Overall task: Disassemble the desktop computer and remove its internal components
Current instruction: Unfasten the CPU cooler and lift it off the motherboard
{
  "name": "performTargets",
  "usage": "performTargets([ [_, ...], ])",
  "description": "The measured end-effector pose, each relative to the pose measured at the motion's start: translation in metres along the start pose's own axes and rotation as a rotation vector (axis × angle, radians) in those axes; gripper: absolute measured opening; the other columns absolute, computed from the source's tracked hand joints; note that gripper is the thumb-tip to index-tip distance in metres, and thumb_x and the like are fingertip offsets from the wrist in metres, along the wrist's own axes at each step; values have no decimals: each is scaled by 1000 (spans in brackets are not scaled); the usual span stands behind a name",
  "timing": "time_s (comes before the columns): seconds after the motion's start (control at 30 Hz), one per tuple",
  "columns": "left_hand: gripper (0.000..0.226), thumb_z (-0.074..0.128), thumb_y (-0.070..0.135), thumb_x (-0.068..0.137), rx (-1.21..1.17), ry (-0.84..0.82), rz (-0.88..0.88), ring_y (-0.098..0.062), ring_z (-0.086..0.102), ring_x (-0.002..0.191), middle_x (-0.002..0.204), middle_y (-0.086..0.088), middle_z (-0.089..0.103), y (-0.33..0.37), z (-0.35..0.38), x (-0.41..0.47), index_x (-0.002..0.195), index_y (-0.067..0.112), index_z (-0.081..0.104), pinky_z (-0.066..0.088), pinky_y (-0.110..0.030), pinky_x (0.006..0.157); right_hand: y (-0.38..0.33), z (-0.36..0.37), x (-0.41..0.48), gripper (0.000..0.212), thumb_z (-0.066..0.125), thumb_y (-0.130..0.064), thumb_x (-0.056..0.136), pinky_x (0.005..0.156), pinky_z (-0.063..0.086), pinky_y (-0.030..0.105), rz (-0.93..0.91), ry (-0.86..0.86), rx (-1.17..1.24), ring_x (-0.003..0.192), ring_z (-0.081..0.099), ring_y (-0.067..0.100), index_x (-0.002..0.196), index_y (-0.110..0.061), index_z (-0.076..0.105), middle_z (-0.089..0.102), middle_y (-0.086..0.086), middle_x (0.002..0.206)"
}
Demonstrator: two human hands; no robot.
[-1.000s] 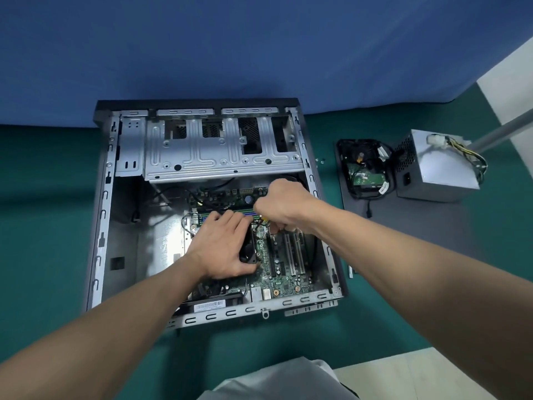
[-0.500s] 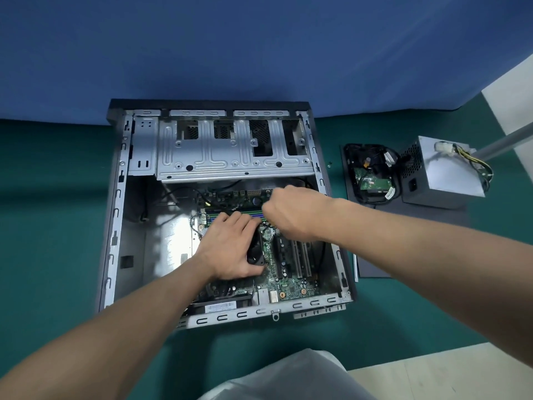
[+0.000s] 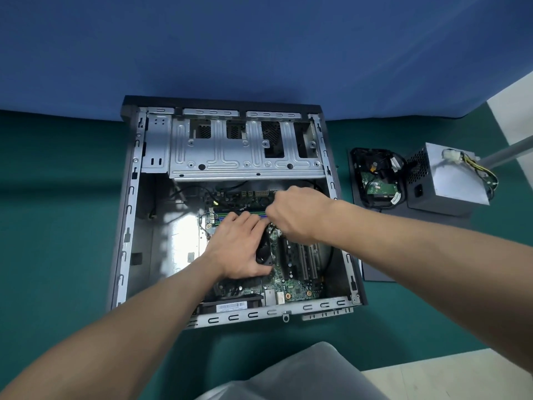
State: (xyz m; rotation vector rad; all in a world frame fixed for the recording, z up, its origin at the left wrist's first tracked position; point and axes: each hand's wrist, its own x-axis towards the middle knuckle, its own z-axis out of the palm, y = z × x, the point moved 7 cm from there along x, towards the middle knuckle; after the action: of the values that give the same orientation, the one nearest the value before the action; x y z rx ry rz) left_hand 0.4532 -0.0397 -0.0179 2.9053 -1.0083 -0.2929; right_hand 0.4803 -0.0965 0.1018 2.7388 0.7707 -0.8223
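Observation:
An open desktop case (image 3: 129,215) lies on its side on the green mat, with a silver drive cage (image 3: 245,151) at its far end. A green motherboard (image 3: 291,284) fills the near right of the case. My left hand (image 3: 239,249) lies flat over the black CPU fan (image 3: 264,252), fingers spread, thumb at the fan's near edge. My right hand (image 3: 300,212) hovers just beyond it with fingers curled tight, pinching at a thin black cable (image 3: 272,225) by the fan. What the fingertips hold is hidden.
A removed power supply (image 3: 450,180) with loose wires stands on a dark panel (image 3: 380,272) to the right of the case. Beside it lies a hard drive in a black bracket (image 3: 375,180). A blue backdrop rises behind. Grey cloth (image 3: 302,376) lies at the near edge.
Both hands have stayed on the fan area with only slight shifts of the right hand's fingers. The camera view has drifted, so the case sits a little further right in frame.

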Motion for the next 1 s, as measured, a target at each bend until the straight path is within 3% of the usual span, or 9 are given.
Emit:
performTargets([
  [0.1,98,38,85,68,-5,14,5,-22,45,111,127,-4,52,0,1,-1,133,12,42,32,-40,97,-6,-4,-2,15,50,-10,90,52,34,31,-79,34,2,69,51,31,76,-8,54,46,8,69],
  [0.2,98,39,85,68,-16,14,11,-21,43,112,128,-3,50,0,1,-1,134,14,42,31,-39,98,21,9,7,43,55,-35,94,49,40,25,251,-61,459,51,54,23,60,-11,46,48,6,52],
  [0.3,106,38,86,68,-17,7,0,-21,42,117,132,-3,47,-1,2,-1,145,13,31,30,-40,101,36,23,3,32,38,-14,96,34,31,15,539,-203,822,26,39,12,67,-6,48,49,7,47],
  [0.37,108,38,86,68,-19,5,1,-21,42,119,134,-4,47,0,1,-2,147,13,28,29,-40,101,32,19,5,28,35,-8,94,34,31,17,479,-241,678,39,42,17,70,-8,48,45,8,57],
  [0.47,108,33,88,70,11,15,11,-21,44,115,132,-5,49,1,0,0,145,11,31,32,-40,96,28,8,7,13,44,-13,94,60,41,27,344,-131,374,69,49,24,82,-14,44,42,4,70],
  [0.67,114,16,97,67,24,27,17,-21,47,106,124,-4,52,1,1,1,137,10,39,33,-41,91,14,1,-6,42,48,2,86,43,24,27,-17,6,5,47,26,15,57,-16,23,28,3,59],
  [0.8,113,9,97,68,50,61,32,-20,43,86,106,-6,55,3,-3,-3,115,5,54,34,-41,83,23,11,6,42,57,-33,92,43,35,23,187,12,379,46,48,15,58,-13,44,47,4,58],
  [0.9,111,11,94,72,76,32,-8,-22,46,89,110,-8,55,2,-1,-3,126,4,48,35,-41,83,39,32,5,25,39,-16,96,38,32,19,515,-179,764,37,39,12,77,-4,50,52,6,60],
  [1.0,105,17,92,72,73,14,-3,-22,46,91,109,-7,54,1,2,-2,127,7,46,34,-40,83,35,28,5,18,39,-4,93,44,35,25,438,-241,581,49,42,16,90,0,56,53,9,73],
])
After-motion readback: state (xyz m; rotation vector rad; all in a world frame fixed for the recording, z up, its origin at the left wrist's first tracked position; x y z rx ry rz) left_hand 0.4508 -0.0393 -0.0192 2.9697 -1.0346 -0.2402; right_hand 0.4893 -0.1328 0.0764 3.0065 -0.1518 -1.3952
